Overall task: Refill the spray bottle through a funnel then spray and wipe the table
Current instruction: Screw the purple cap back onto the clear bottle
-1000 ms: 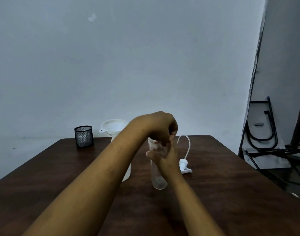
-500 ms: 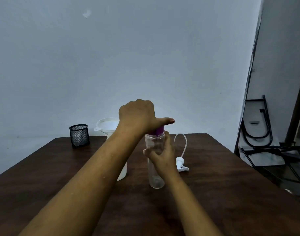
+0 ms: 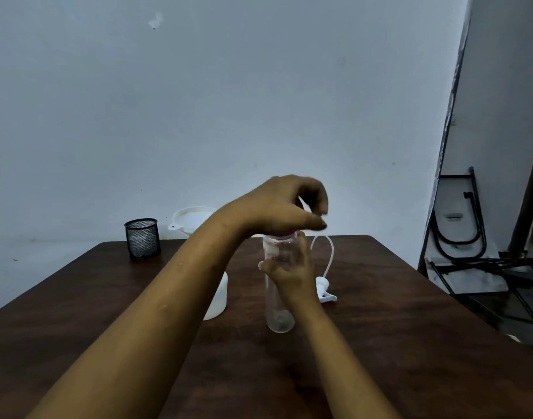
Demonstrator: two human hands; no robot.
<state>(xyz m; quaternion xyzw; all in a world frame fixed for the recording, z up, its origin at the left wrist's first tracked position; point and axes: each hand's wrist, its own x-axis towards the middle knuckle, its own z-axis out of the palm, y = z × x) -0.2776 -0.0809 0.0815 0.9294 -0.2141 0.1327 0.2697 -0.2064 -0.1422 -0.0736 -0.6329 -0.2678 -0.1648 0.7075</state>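
A clear, empty-looking plastic bottle (image 3: pixel 278 316) stands upright on the dark wooden table (image 3: pixel 395 343). My right hand (image 3: pixel 292 272) grips its upper body from the right. My left hand (image 3: pixel 283 207) reaches across from the left, its fingers curled over the bottle's purple cap (image 3: pixel 284 235) and blurred by motion. Behind my left forearm stands a white bottle (image 3: pixel 218 300) with a white funnel (image 3: pixel 192 217) on top. The white spray head (image 3: pixel 324 287) with its curved tube lies on the table just right of the clear bottle.
A black mesh cup (image 3: pixel 142 238) stands at the table's far left corner. The table's far edge meets a pale wall. Black folded metal frames (image 3: pixel 470 237) lean against the wall on the floor to the right.
My left hand has turned on the purple cap: its thumb pointed right half a second ago and the fingers now curl over the cap. My right hand keeps its hold on the bottle.
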